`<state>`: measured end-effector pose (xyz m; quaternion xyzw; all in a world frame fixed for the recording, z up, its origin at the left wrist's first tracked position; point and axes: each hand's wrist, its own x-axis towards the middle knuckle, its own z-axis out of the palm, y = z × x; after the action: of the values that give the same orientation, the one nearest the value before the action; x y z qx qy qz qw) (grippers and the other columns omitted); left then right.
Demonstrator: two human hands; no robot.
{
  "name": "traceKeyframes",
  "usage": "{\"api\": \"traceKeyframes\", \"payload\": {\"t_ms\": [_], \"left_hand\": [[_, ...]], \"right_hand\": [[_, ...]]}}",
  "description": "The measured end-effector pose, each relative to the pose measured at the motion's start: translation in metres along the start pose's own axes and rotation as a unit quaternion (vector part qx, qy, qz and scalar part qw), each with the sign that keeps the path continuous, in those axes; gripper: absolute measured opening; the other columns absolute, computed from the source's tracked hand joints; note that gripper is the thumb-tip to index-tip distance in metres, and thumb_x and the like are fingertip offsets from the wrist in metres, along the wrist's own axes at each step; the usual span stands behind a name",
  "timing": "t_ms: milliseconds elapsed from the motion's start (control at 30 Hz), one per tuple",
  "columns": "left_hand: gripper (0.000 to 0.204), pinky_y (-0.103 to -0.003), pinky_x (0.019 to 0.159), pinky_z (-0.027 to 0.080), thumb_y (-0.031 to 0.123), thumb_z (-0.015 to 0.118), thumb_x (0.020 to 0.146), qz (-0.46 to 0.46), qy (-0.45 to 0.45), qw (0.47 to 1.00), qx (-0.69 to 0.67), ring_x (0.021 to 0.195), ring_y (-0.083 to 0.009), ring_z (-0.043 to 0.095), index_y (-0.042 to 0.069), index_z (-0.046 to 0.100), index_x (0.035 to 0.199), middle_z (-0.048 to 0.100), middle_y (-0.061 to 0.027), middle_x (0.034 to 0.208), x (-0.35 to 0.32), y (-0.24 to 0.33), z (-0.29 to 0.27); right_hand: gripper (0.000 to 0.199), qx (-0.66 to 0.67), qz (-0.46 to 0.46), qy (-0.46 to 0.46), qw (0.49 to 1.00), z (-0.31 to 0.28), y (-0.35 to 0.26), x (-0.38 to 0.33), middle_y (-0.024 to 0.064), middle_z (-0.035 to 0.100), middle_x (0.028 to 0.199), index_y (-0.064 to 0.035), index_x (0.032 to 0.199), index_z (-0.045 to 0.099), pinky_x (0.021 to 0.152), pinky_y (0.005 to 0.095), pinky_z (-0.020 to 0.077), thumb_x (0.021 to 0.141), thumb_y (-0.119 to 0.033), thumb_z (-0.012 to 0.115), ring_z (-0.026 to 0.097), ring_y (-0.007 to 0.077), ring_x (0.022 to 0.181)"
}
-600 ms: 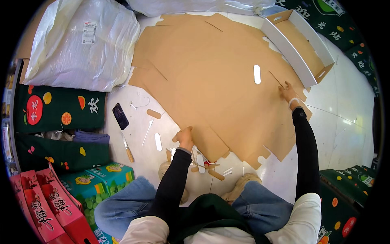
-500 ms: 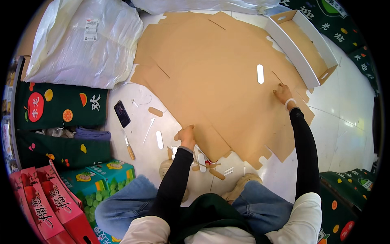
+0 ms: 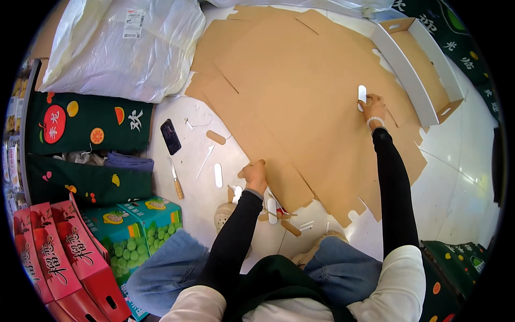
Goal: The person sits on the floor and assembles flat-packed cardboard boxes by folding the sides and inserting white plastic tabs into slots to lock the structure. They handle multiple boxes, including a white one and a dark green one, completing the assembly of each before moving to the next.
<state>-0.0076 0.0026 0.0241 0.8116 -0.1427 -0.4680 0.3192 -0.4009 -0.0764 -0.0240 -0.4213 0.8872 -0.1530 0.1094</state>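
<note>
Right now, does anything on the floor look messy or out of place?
Yes. Small cardboard cut-out scraps lie scattered on the white floor near the left hand, beside a loose knife and a phone. The flat cardboard sheets overlap askew, edges unaligned.

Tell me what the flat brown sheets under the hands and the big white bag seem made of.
The brown sheets look like matte cardboard: flat tan surface, die-cut slots, notched edges and fold lines. The left hand grips one edge, and the right hand presses by a slot. The white bag looks like thin glossy plastic film: crinkled, shiny, semi-translucent.
</note>
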Motion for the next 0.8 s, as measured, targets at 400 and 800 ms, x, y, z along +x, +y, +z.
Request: {"api": "traceKeyframes", "payload": {"t_ms": [400, 800], "left_hand": [[0.05, -0.033, 0.071, 0.05, 0.03, 0.075, 0.076, -0.038, -0.078, 0.993, -0.085, 0.086, -0.025, 0.061, -0.009, 0.055, 0.1, 0.059, -0.0164, 0.097, -0.017, 0.022, 0.0], [0.034, -0.033, 0.079, 0.054, 0.02, 0.066, 0.087, 0.037, -0.248, 0.962, -0.107, 0.093, -0.0206, 0.065, -0.001, 0.058, 0.113, 0.065, -0.0097, 0.105, 0.022, 0.069, -0.014]], "right_hand": [[0.035, 0.279, -0.075, -0.267, 0.919, 0.001, 0.012, 0.004, 0.0092, 0.069, 0.091, -0.0031, 0.107, 0.063, 0.074, 0.0308, 0.0524, 0.075, -0.015, 0.072, 0.066, 0.0189, 0.083], [0.03, 0.183, -0.45, -0.573, 0.66, -0.063, -0.054, -0.295, 0.0172, 0.067, 0.09, -0.0026, 0.107, 0.062, 0.073, 0.0403, 0.0505, 0.079, -0.011, 0.067, 0.064, 0.0337, 0.082]]}}
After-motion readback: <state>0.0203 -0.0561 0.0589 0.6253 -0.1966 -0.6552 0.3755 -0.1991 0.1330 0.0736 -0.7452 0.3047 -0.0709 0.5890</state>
